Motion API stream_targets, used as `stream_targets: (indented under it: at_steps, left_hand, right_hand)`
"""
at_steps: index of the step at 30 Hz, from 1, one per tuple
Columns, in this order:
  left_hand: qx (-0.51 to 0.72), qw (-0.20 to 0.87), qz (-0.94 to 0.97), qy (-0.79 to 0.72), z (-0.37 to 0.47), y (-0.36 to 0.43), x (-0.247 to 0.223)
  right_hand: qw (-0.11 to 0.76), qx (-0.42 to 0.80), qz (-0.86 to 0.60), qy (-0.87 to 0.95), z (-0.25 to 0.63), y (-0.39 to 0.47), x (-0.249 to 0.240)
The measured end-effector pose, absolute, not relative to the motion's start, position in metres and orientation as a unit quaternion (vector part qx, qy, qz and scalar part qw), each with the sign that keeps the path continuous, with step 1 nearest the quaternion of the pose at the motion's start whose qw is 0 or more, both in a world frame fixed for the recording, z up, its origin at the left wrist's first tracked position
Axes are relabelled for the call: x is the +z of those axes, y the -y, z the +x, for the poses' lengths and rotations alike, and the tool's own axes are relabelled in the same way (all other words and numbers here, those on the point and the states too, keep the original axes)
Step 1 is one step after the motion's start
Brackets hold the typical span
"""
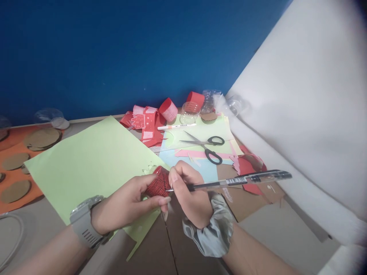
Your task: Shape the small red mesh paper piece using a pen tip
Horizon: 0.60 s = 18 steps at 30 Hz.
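Note:
A small red piece with a black crosshatch pattern (158, 184) is held between the thumb and fingers of my left hand (130, 202), which wears a grey watch. My right hand (190, 194), with a pale scrunchie at the wrist, grips a pen (218, 184). The pen's tip meets the right side of the red piece, and its capped end points right. Behind the left hand lies a large light green sheet (91, 160). A cut green strip (140, 233) shows beneath the hands.
Black-handled scissors (204, 143) lie open on coloured papers, near a white marker (176, 126). Red paper pieces (150, 122) and a clear cup (189, 110) stand by the blue wall. Cardboard discs (43, 138) rest on orange paper at left; brown cardboard (243, 202) lies right.

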<state>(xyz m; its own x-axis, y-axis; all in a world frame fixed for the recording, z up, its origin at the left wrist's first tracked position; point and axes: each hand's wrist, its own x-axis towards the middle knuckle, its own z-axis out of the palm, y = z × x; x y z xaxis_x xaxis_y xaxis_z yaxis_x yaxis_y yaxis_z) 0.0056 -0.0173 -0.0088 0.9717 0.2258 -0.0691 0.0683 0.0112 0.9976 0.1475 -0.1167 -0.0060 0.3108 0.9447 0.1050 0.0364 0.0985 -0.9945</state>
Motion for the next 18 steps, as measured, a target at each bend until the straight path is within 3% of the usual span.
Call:
stream_targets:
  at_steps: [18]
  left_hand:
    - [0.059, 0.704, 0.699, -0.111, 0.0056, 0.0180, -0.0087]
  right_hand:
    - [0.584, 0.333, -0.584, 0.455, 0.1491, 0.1161, 0.0001]
